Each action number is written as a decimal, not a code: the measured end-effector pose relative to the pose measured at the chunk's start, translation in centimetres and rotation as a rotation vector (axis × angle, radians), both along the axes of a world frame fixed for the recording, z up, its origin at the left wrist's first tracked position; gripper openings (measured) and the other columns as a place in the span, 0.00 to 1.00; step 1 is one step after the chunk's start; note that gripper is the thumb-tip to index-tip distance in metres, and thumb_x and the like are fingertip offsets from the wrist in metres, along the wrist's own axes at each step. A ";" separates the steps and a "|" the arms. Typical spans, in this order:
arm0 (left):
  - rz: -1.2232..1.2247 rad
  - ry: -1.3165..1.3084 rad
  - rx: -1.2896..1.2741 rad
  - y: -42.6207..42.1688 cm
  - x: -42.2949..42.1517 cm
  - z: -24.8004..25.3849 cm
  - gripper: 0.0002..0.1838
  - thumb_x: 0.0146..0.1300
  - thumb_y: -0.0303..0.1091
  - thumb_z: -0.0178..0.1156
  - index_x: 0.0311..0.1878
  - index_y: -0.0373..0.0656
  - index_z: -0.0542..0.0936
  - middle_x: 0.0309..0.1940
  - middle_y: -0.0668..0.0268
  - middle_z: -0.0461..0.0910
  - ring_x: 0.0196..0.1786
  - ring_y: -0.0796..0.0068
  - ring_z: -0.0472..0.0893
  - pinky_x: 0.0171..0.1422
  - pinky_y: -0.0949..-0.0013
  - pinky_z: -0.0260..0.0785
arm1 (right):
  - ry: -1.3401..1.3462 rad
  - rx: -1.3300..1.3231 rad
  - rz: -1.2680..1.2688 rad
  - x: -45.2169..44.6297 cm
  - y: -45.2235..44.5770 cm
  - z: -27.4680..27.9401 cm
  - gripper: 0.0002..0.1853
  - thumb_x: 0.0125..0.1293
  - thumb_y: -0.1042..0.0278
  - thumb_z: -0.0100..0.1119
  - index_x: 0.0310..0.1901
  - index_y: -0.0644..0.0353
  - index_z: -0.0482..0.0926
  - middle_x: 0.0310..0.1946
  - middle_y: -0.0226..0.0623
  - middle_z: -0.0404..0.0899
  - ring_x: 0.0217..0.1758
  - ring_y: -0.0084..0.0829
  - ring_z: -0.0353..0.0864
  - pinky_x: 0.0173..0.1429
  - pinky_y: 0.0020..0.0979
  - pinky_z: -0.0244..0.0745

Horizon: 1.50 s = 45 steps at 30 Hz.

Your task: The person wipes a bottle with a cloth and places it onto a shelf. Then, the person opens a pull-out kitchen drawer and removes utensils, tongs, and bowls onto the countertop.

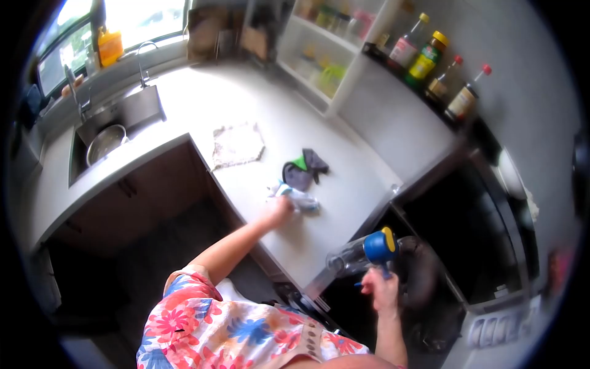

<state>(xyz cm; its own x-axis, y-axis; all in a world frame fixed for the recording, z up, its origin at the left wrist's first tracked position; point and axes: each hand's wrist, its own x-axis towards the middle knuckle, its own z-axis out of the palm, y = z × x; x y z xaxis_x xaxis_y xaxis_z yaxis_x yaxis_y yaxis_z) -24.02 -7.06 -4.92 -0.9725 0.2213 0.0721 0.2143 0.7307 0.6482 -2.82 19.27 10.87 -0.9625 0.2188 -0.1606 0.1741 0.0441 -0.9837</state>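
My left hand [281, 211] is closed on a crumpled white and blue cloth or packet [302, 200] on the white counter [344, 166]; its exact kind is blurred. Just beyond lies a grey cloth [298, 178] with a green patch, bunched up against a dark piece. My right hand [381, 288] grips a spray bottle [351, 257] by its blue and yellow head, over the black stove. The bottle is clear and tilted, with its body pointing left towards the counter's edge.
A whitish mat [238, 145] lies farther back on the counter. To the left, a steel sink [120, 114] holds a pan [107, 144]. Several sauce bottles [426, 58] stand on a dark ledge, with a black glass panel [461, 227] below. White shelves [341, 55] rise behind the counter.
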 end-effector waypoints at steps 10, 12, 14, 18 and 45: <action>-0.468 -0.086 0.149 -4.4 -4.1 2.2 0.15 0.50 0.43 0.60 0.37 0.44 0.81 0.36 0.58 0.75 0.42 0.60 0.76 0.49 0.57 0.67 | -0.052 0.082 -0.194 -6.1 -9.3 0.2 0.10 0.57 0.68 0.57 0.22 0.62 0.75 0.16 0.34 0.76 0.12 0.22 0.72 0.16 0.19 0.67; -0.480 -0.033 0.395 -6.0 -4.6 6.7 0.16 0.52 0.45 0.61 0.39 0.43 0.81 0.38 0.58 0.77 0.41 0.61 0.76 0.43 0.63 0.69 | -0.031 0.071 -0.202 -7.3 -11.0 0.2 0.09 0.56 0.68 0.56 0.22 0.61 0.75 0.16 0.34 0.75 0.12 0.22 0.72 0.16 0.19 0.66; -0.600 -0.048 0.637 -6.5 -3.2 11.3 0.17 0.56 0.45 0.60 0.42 0.44 0.81 0.44 0.57 0.76 0.46 0.62 0.75 0.47 0.64 0.68 | -0.047 0.042 -0.213 -8.0 -12.5 -0.5 0.08 0.56 0.69 0.56 0.23 0.61 0.75 0.16 0.34 0.75 0.13 0.22 0.72 0.16 0.19 0.66; -0.588 0.104 0.834 -3.8 -0.8 12.3 0.19 0.63 0.45 0.52 0.53 0.45 0.73 0.54 0.54 0.70 0.57 0.56 0.69 0.58 0.62 0.63 | -0.029 -0.121 -0.202 -9.7 -15.5 0.4 0.09 0.58 0.70 0.54 0.21 0.59 0.72 0.16 0.35 0.74 0.12 0.20 0.67 0.15 0.18 0.61; -0.425 -0.855 1.523 -4.7 -7.6 11.9 0.16 0.66 0.42 0.47 0.50 0.42 0.71 0.40 0.70 0.73 0.44 0.80 0.71 0.52 0.75 0.63 | 0.265 -0.111 -0.335 -22.0 -17.6 4.2 0.21 0.65 0.54 0.53 0.20 0.53 0.58 0.12 0.19 0.54 0.13 0.13 0.53 0.17 0.18 0.49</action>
<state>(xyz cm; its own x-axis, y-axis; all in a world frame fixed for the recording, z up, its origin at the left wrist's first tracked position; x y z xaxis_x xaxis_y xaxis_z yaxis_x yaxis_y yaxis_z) -31.57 -11.80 6.95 -0.7459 0.6660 -0.0104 -0.5113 -0.5626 0.6496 -24.78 1.62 15.05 -0.8523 0.5214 0.0420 -0.0983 -0.0807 -0.9919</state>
